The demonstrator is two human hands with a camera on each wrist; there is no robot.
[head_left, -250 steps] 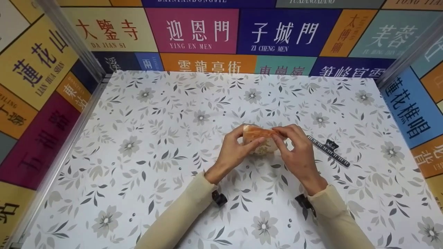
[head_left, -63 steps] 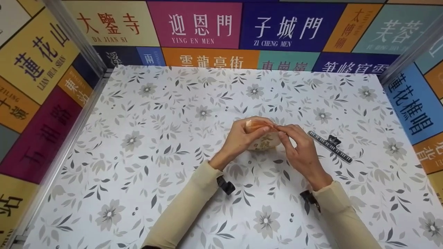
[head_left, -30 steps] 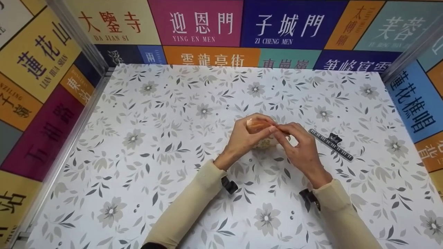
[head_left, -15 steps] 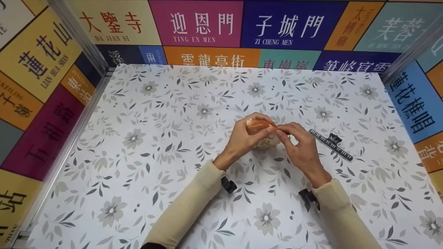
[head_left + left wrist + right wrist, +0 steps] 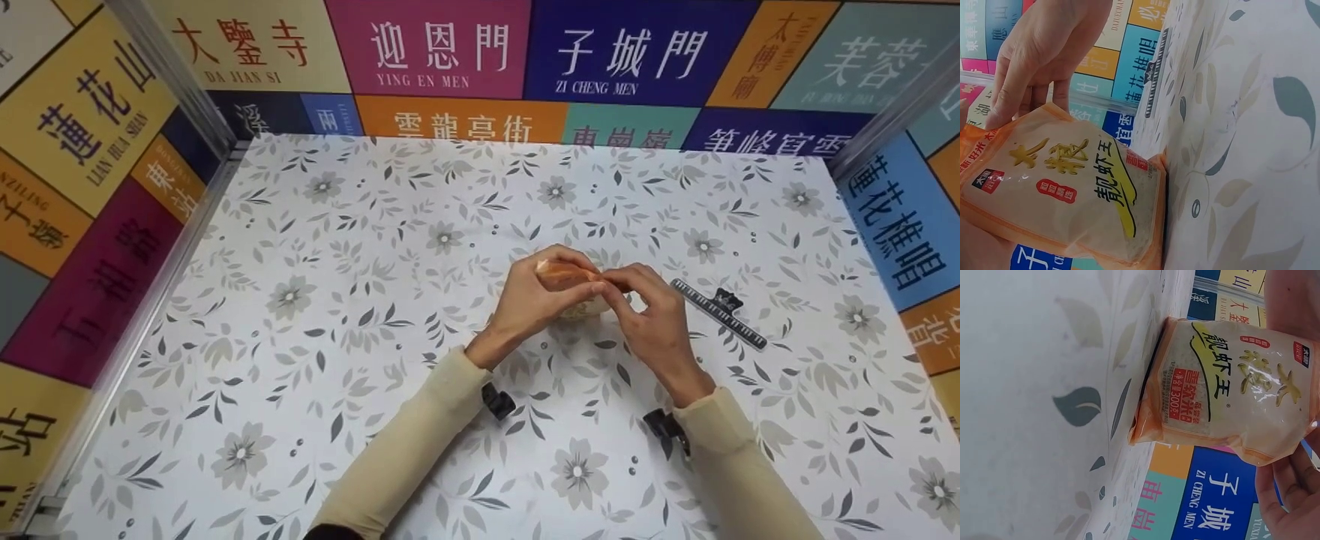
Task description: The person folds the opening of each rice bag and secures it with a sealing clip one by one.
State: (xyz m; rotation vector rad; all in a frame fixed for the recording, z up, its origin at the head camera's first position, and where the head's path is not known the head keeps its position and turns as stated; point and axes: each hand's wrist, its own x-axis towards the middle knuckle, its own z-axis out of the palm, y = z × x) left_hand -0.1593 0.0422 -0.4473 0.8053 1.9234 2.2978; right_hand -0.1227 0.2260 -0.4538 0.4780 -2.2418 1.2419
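A small rice bag (image 5: 564, 274) with orange edges and a clear front stands upright mid-table. My left hand (image 5: 534, 300) curls round its top from the left, thumb on the near side. My right hand (image 5: 643, 311) pinches the same top edge from the right, and the fingertips of both hands meet there. The hands hide most of the bag in the head view. In the left wrist view the bag (image 5: 1067, 194) shows its printed front, with fingers (image 5: 1027, 73) on its upper edge. The right wrist view shows the bag (image 5: 1230, 391) standing on the table.
A black strip-shaped clip (image 5: 718, 313) lies flat just right of my right hand, also seen as the clip (image 5: 1154, 73) behind the bag. The flower-patterned table (image 5: 337, 300) is fenced by bright sign-covered walls (image 5: 450, 60) on three sides.
Over the last second the hands stay on the bag's top, pressed slightly closer together. Compared with eight seconds ago, the orange top is narrower and more covered by fingers.
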